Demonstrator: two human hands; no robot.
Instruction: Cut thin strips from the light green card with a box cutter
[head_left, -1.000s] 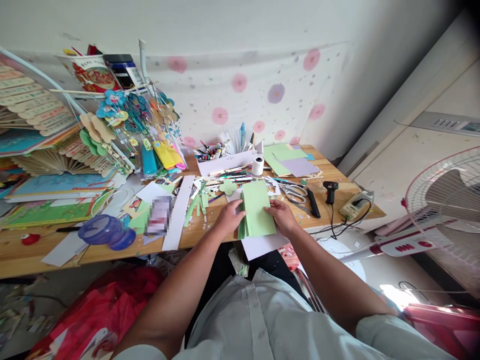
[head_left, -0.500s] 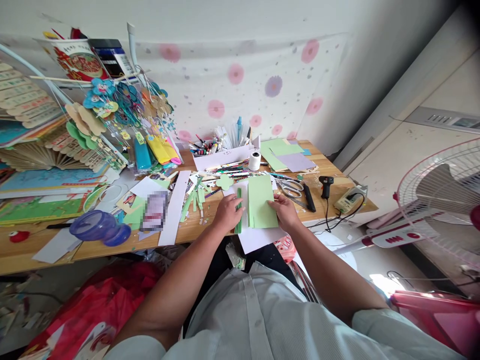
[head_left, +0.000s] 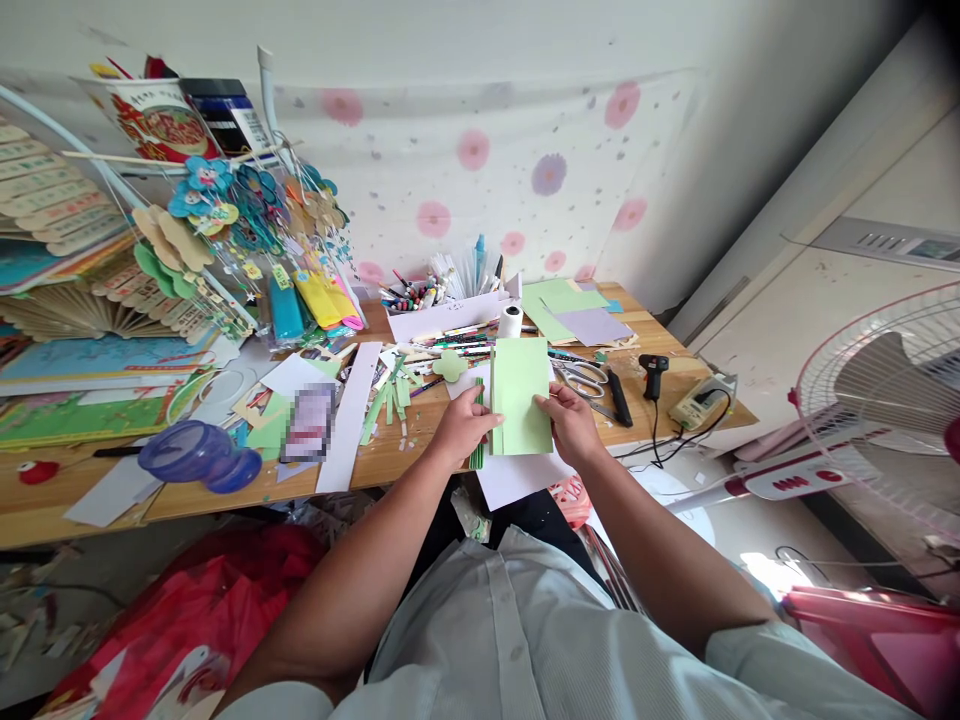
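A small stack of light green paper sheets (head_left: 523, 400) is held upright between my two hands, its layers slightly offset at the left edge. My left hand (head_left: 466, 428) pinches that left edge, thumb in front, fingers behind. On the opposite side my right hand (head_left: 574, 425) grips the right edge, thumb on the front face. Dark green strips (head_left: 478, 455) stand just beside the stack, partly hidden by my left hand. Underneath lies a white sheet (head_left: 517, 482) that overhangs the table edge. A green paper flower (head_left: 450, 365) rests beyond my left hand.
Scissors (head_left: 585, 378), a black-handled knife (head_left: 618, 397) and a glue gun (head_left: 653, 375) lie to the right. A thread spool (head_left: 510, 321) and a pen box (head_left: 442, 318) stand behind. Left are paper scraps (head_left: 390, 395) and a purple container (head_left: 196, 455). A fan (head_left: 885, 400) stands far right.
The green sheets have risen slightly and shifted a little left. My left hand has moved from the dark green strips onto the stack's left edge; my right hand keeps its grip.
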